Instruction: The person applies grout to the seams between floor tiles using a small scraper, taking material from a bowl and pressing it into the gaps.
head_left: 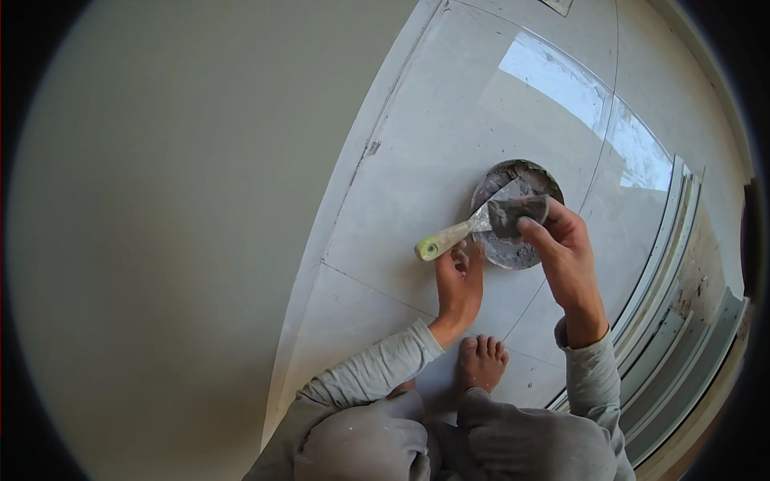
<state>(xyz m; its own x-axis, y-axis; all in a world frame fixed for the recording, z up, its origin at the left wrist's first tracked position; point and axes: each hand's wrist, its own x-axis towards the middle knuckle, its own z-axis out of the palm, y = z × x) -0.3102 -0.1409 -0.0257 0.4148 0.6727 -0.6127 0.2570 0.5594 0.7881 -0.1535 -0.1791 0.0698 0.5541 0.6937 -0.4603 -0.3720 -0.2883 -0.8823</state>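
A round pan [555, 183] of grey, lumpy paste [525, 255] lies on the pale floor ahead of me. Over its near left side, my left hand [459, 290] has its fingers closed round the handle of a putty knife [446, 240]. The knife's light handle has a greenish end, and its smeared blade points up to the right, over the pan. My right hand [571, 260] pinches a thin dark scraper [515, 213] between thumb and fingers. This scraper overlaps the knife's blade; whether the two touch I cannot tell.
A plain wall [176, 224] fills the left, with a pale skirting [341, 172] along its foot. Joint lines cross the glossy tiles [425, 152], which reflect bright light. Metal door tracks [642, 313] run along the right. My bare foot [484, 362] rests below the pan.
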